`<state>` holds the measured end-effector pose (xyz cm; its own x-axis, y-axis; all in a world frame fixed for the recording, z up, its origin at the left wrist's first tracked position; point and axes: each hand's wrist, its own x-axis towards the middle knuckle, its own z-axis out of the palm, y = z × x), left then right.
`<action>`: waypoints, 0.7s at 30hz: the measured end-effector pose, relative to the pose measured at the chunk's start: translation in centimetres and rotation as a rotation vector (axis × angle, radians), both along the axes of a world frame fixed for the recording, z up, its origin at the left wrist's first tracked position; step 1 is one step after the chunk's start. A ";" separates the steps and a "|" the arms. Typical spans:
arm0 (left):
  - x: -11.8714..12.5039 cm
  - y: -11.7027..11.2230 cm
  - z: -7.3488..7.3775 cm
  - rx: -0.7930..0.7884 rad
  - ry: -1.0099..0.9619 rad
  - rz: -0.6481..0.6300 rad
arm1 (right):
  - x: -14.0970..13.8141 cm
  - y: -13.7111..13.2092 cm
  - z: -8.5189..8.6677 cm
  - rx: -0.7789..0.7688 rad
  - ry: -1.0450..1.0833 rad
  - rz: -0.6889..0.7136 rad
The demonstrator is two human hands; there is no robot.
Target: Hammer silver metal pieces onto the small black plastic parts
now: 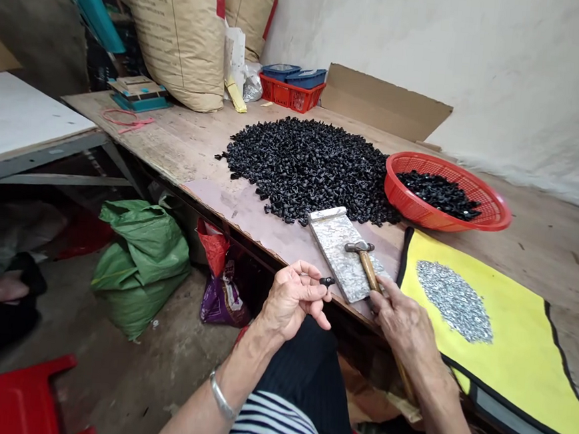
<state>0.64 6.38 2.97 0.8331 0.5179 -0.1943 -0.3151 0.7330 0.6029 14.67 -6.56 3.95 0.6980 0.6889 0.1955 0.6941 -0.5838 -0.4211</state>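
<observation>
Between thumb and forefinger, my left hand (296, 296) pinches a small black plastic part (327, 281) just off the near edge of a worn, speckled metal plate (334, 247). My right hand (405, 314) is wrapped round the wooden handle of a hammer (367, 266), whose head lies over the plate. Beyond the plate spreads a large heap of small black parts (308, 165). Right of the heap, a red plastic basket (495, 205) holds more black pieces. Small shiny metal pieces (456, 302) are piled on a yellow mat (519, 355) beside my right hand.
Large paper sacks (176, 34) and a red crate (292, 93) with blue containers stand at the back. A cardboard piece (383, 104) leans on the wall. On the floor at left are a green sack (140, 265) and a red stool (15, 396). Another person's foot shows far left.
</observation>
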 end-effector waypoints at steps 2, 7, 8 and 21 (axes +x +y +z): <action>-0.3 -0.2 0.2 -0.018 -0.026 -0.028 | -0.9 -0.4 0.9 0.002 -0.056 -0.074; 0.0 -0.8 0.3 -0.073 -0.072 -0.123 | -4.1 -0.3 2.6 0.246 0.438 -0.060; 0.1 -1.0 0.3 -0.082 -0.070 -0.134 | -4.7 0.0 2.7 0.280 0.601 -0.031; 1.2 -2.1 0.3 0.323 0.311 0.053 | -5.4 1.4 1.7 0.365 0.909 -0.134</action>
